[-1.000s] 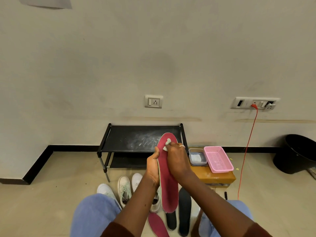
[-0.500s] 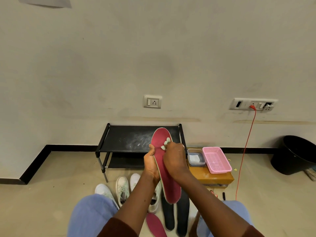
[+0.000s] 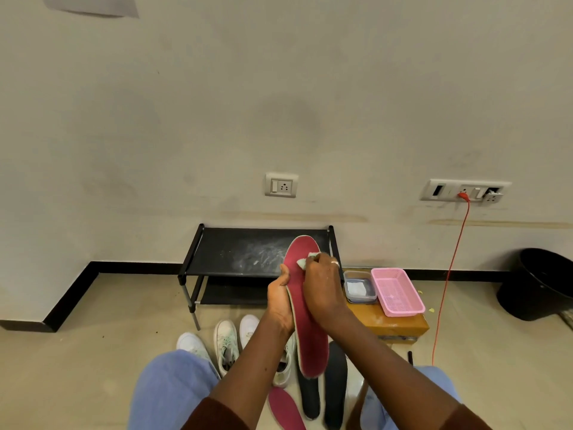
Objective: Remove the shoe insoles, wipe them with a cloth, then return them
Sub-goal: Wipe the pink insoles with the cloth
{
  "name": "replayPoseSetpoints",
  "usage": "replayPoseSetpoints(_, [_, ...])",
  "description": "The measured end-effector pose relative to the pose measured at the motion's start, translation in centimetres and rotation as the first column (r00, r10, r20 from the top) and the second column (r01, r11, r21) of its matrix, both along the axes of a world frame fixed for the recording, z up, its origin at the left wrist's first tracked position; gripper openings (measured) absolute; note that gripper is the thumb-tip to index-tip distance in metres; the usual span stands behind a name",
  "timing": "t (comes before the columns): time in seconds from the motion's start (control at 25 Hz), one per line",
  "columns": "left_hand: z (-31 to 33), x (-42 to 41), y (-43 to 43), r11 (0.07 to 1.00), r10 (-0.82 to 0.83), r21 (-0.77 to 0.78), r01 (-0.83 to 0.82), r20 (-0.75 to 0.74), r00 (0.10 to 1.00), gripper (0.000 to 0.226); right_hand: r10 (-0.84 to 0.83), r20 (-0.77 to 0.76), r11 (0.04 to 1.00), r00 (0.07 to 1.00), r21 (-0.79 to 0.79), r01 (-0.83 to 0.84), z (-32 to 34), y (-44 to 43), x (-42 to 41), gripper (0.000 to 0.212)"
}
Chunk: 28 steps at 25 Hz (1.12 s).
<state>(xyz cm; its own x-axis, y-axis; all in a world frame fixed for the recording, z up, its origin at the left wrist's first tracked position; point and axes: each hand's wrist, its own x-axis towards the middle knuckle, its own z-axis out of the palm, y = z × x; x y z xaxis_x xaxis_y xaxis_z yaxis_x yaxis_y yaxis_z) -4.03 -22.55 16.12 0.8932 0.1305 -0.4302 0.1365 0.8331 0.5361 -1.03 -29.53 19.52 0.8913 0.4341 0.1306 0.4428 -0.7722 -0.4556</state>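
Red insole (image 3: 312, 349) stands nearly upright before us, in front of the black rack (image 3: 235, 249): our left hand (image 3: 280, 301) grips its left edge, thumb and fingers curled round it, while our right hand (image 3: 322, 290) pinches a small pale cloth (image 3: 305, 261) against its upper face. On the floor between our knees lie a second insole (image 3: 285, 409), also red, and two black insoles (image 3: 336, 377), just beside the white shoes (image 3: 226, 339). A pink basket (image 3: 397, 291) sits on a tan box (image 3: 390, 325) at right.
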Motion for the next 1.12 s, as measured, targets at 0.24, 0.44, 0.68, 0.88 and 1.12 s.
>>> replayPoseSetpoints(0.24, [-0.5, -0.4, 0.3, 0.999, -0.001, -0.041, 0.002, 0.028, 1.000, 0.052, 0.037, 0.073, 0.990, 0.997, 0.133, -0.046, -0.1, 0.5, 2.6, 0.028])
replayPoseSetpoints(0.44, [-0.2, 0.4, 1.1, 0.992, 0.000, -0.127, 0.010, 0.078, 0.997, 0.067, 0.290, 0.083, 0.954, 0.954, 0.051, -0.294, -1.1, -0.8, 0.0, 0.028])
replayPoseSetpoints(0.68, [-0.4, 0.4, 0.8, 0.998, -0.028, -0.062, 0.034, 0.090, 0.996, 0.076, 0.378, -0.004, 0.926, 0.926, 0.004, -0.378, -1.2, -2.2, -0.3, 0.032])
replayPoseSetpoints(0.88, [-0.7, 0.3, 0.5, 0.991, -0.027, -0.126, 0.037, 0.085, 0.996, 0.067, 0.373, 0.103, 0.928, 0.922, -0.066, -0.367, -1.5, -1.1, 1.0, 0.027])
replayPoseSetpoints(1.12, [-1.0, -0.2, 0.5, 0.998, -0.050, -0.038, 0.052, 0.036, 0.998, 0.056, 0.194, 0.191, 0.981, 0.962, -0.065, -0.185, -1.6, -0.5, 3.7, 0.022])
